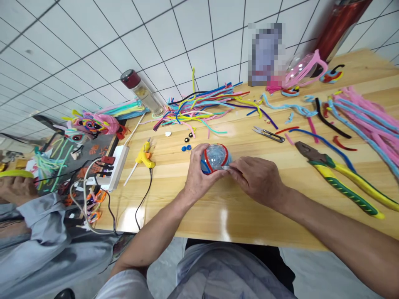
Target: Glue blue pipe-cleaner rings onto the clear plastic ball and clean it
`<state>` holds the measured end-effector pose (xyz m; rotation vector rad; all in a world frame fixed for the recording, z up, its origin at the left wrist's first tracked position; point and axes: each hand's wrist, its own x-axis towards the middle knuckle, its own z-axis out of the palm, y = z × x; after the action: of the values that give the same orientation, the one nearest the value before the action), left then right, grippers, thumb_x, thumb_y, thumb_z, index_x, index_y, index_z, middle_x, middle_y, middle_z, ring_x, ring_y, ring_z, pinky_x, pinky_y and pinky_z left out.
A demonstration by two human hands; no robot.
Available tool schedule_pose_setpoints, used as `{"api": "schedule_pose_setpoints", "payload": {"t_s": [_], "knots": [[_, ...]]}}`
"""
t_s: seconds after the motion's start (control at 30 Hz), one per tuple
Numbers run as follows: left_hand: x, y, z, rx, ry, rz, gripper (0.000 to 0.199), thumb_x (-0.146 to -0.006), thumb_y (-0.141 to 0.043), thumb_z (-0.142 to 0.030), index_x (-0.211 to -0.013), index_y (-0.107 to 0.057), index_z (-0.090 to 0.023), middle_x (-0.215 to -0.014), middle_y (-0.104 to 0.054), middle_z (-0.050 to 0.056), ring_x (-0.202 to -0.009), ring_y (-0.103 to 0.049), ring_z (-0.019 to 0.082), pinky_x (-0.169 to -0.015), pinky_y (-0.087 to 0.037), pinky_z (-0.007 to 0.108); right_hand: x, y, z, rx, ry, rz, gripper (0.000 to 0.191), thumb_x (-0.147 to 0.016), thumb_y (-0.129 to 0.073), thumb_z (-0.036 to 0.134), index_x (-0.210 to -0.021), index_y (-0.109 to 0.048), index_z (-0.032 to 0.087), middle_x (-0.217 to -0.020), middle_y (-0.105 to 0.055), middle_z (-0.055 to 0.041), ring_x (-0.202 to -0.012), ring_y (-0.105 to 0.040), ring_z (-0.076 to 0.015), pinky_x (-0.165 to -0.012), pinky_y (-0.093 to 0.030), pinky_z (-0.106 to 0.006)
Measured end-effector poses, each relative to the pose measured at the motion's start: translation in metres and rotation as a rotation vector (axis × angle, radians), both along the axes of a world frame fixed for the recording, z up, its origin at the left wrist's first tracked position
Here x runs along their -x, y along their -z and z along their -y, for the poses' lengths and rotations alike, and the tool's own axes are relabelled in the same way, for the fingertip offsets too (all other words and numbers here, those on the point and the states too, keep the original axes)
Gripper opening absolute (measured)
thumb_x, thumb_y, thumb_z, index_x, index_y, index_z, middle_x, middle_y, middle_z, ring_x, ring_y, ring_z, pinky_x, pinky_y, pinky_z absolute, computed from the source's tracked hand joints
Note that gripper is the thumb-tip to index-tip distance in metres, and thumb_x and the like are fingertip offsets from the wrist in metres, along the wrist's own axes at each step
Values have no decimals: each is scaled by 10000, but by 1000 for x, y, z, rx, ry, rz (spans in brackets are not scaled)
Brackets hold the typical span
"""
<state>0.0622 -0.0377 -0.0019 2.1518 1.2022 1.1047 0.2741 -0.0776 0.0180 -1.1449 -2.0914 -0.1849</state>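
A clear plastic ball (215, 157) with red and blue pipe cleaners around it is in front of me, low over the wooden table. My left hand (201, 170) wraps round its left side and underside, thumb along the lower edge. At the ball's right edge my right hand (257, 178) pinches a small pale, flat piece (225, 167) that touches the ball near the red pipe cleaner; its kind is too small to make out. Beyond the ball lie blue and black small rings (186, 148) and a white heart-shaped piece (168, 133).
Pliers (330, 166) and thread snips (268, 134) lie to the right. A yellow glue gun (144, 155) and a white power strip (116, 168) with cords are at left. Loose pipe cleaners (199, 108), a bottle (143, 93) and a red flask (339, 31) stand behind. A co-worker's hand (17, 189) is far left.
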Motion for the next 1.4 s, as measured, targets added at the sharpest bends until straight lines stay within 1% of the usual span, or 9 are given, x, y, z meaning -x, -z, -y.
{"api": "schedule_pose_setpoints", "payload": {"t_s": [0.4,0.53,0.67,0.9,1.03,1.2,1.3,1.33,1.4], "knots": [[-6,-6,7,28,20,74,701,-898,-721,-569,-1453,-426,-259,-1464,-509,137,-1414,-499,286,-1202,-414,490,6,11,3,61,67,-30,273,-1059,-516,321,-851,-636,191,-709,-675,-19,-670,-614,-148,-656,-396,-282],[-5,-1,5,9,-10,88,774,-841,-778,-579,-1454,-431,-257,-1450,-522,131,-1398,-509,298,-1194,-413,500,4,7,2,44,63,-22,255,-1056,-519,309,-863,-634,190,-725,-689,-21,-677,-620,-147,-651,-378,-281],[-4,4,1,-1,-19,77,866,-767,-846,-578,-1456,-424,-266,-1438,-524,124,-1385,-516,302,-1181,-424,494,3,2,2,-6,52,23,260,-1052,-519,280,-833,-626,191,-686,-670,-10,-636,-597,-147,-633,-347,-295],[-5,2,2,-46,-2,74,805,-814,-794,-603,-1452,-431,-272,-1434,-528,125,-1389,-517,296,-1188,-419,495,4,2,4,11,75,8,253,-1044,-523,268,-821,-614,190,-690,-669,-14,-639,-596,-147,-633,-343,-291],[-6,1,3,-70,16,58,782,-833,-779,-598,-1451,-429,-272,-1437,-531,129,-1404,-513,292,-1189,-427,506,3,4,3,28,120,-28,270,-1061,-503,315,-859,-626,185,-710,-679,-18,-640,-608,-144,-626,-359,-283],[-4,3,3,10,25,37,910,-801,-802,-613,-1523,-358,-282,-1521,-494,150,-1449,-493,309,-1209,-418,520,-3,6,-1,22,130,-90,290,-1062,-506,364,-881,-648,187,-708,-679,-19,-645,-617,-149,-625,-359,-284],[0,1,4,-32,48,69,998,-769,-773,-704,-1554,-328,-279,-1603,-406,186,-1523,-403,352,-1234,-370,571,-6,2,-2,-31,94,-49,279,-1051,-534,366,-872,-655,190,-702,-678,-19,-645,-608,-147,-631,-364,-286],[1,-1,5,-72,55,83,961,-779,-738,-736,-1536,-364,-276,-1627,-375,190,-1546,-364,364,-1240,-348,594,-6,1,-2,-58,73,-29,274,-1048,-543,359,-860,-654,194,-702,-679,-19,-651,-604,-146,-639,-369,-286],[5,-7,7,-154,67,94,729,-854,-666,-721,-1410,-516,-273,-1653,-352,166,-1567,-323,369,-1248,-312,628,-5,-3,-1,-119,25,10,256,-1040,-561,335,-839,-648,202,-709,-682,-17,-665,-595,-143,-659,-376,-288]]}}
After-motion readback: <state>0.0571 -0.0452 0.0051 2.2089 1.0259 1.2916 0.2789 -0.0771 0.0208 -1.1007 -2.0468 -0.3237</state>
